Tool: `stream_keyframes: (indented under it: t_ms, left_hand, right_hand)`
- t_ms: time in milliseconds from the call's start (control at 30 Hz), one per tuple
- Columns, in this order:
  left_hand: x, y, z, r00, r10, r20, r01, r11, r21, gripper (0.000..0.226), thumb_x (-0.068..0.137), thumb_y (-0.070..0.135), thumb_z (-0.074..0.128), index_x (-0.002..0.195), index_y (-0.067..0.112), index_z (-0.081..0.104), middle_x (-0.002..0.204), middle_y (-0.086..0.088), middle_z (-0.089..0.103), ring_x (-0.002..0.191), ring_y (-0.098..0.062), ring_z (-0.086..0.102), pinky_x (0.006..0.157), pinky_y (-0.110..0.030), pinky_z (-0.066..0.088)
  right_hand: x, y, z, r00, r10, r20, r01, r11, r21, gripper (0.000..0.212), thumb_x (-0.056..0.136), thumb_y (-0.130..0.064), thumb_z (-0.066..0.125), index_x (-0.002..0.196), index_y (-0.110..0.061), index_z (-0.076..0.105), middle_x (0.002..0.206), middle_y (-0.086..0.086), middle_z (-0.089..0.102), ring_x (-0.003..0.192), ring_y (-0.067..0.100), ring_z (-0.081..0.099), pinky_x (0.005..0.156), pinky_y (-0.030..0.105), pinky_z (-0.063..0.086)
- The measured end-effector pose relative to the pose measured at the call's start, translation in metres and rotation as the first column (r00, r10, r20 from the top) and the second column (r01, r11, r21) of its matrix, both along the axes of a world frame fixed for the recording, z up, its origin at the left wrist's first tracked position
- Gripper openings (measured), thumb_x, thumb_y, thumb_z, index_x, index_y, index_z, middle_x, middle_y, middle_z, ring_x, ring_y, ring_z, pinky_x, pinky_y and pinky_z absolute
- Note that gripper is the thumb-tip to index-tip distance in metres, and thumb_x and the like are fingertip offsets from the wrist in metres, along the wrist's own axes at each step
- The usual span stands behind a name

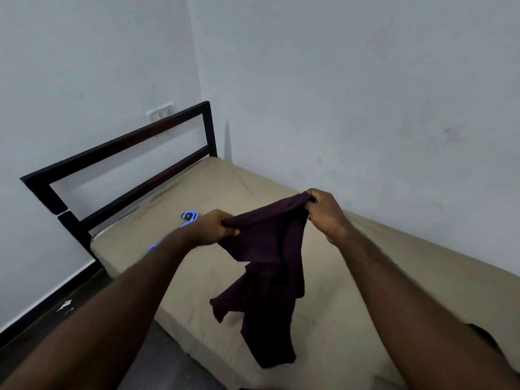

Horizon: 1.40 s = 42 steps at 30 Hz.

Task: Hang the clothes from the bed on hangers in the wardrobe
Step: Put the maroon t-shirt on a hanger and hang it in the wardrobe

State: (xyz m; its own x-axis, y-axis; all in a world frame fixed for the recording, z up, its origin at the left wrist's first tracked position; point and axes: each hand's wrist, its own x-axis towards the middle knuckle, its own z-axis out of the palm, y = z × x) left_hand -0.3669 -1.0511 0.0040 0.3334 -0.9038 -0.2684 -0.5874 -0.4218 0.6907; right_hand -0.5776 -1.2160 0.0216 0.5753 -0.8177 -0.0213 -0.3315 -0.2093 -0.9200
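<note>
A dark purple garment hangs in the air above the bed, held up by both hands. My left hand grips its top edge on the left. My right hand pinches the top edge on the right, a little higher. The cloth droops down crumpled between my forearms. A blue plastic hanger lies on the beige mattress behind my left hand, partly hidden by my wrist and forearm. No wardrobe is in view.
The bed stands in a corner, with white walls behind and to the right. A dark metal headboard rises at the far left end. A wall socket sits above it. Dark floor runs along the bed's near side.
</note>
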Motion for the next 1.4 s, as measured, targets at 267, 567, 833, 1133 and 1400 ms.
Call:
stream_keyframes:
  t_ms: [267, 567, 833, 1133, 1400]
  left_hand:
    - [-0.061, -0.026, 0.049, 0.706, 0.167, -0.688, -0.439, 0.865, -0.241, 0.021, 0.099, 0.013, 0.049, 0.087, 0.011, 0.066, 0.078, -0.007, 0.068, 0.072, -0.019, 0.065, 0.068, -0.029, 0.052]
    - [-0.1, -0.05, 0.081, 0.198, 0.072, -0.978, -0.747, 0.657, -0.103, 0.015, 0.099, 0.01, 0.049, 0.09, 0.003, 0.059, 0.075, -0.01, 0.071, 0.079, -0.025, 0.069, 0.071, -0.042, 0.06]
    - [-0.06, -0.043, 0.022, 0.944, 0.21, -0.255, -0.327, 0.713, -0.62, 0.065, 0.086, 0.027, 0.068, 0.142, 0.017, 0.035, 0.135, 0.0, 0.049, 0.117, -0.017, 0.055, 0.096, -0.035, 0.047]
    - [-0.086, -0.05, -0.015, 0.952, -0.261, 0.16, 0.306, 0.833, -0.462, 0.024, 0.091, 0.013, 0.064, 0.115, 0.011, 0.065, 0.099, 0.0, 0.07, 0.091, -0.013, 0.064, 0.079, -0.026, 0.049]
    - [-0.089, -0.062, 0.0, 0.986, -0.159, 0.046, 0.157, 0.811, -0.563, 0.027, 0.094, 0.0, 0.053, 0.114, 0.011, 0.069, 0.109, 0.003, 0.069, 0.103, -0.001, 0.061, 0.093, -0.01, 0.041]
  right_hand:
    - [-0.001, 0.027, -0.009, 0.928, -0.281, 0.244, 0.302, 0.952, -0.05, 0.029, 0.087, -0.042, 0.068, 0.098, -0.018, 0.057, 0.084, -0.005, 0.061, 0.08, 0.014, 0.06, 0.073, 0.026, 0.049]
    - [-0.014, 0.084, -0.071, 0.973, -0.22, 0.075, 0.209, 0.969, 0.13, 0.014, 0.091, -0.021, 0.066, 0.101, -0.024, 0.058, 0.091, -0.012, 0.067, 0.084, 0.004, 0.066, 0.079, 0.03, 0.056]
    - [-0.03, 0.053, -0.039, 0.985, -0.117, 0.127, 0.11, 0.992, 0.055, 0.017, 0.091, -0.011, 0.063, 0.074, -0.013, 0.064, 0.065, -0.004, 0.06, 0.057, 0.005, 0.053, 0.054, 0.02, 0.043]
    - [-0.037, 0.038, -0.018, 0.991, 0.132, 0.024, -0.133, 0.989, 0.07, 0.01, 0.083, -0.014, 0.07, 0.078, -0.006, 0.069, 0.066, 0.004, 0.062, 0.059, 0.012, 0.056, 0.058, 0.028, 0.043]
    - [-0.054, 0.027, -0.05, 0.983, 0.122, 0.135, -0.157, 0.944, 0.29, 0.037, 0.077, -0.027, 0.083, 0.098, -0.001, 0.066, 0.093, 0.018, 0.072, 0.081, 0.024, 0.067, 0.079, 0.045, 0.055]
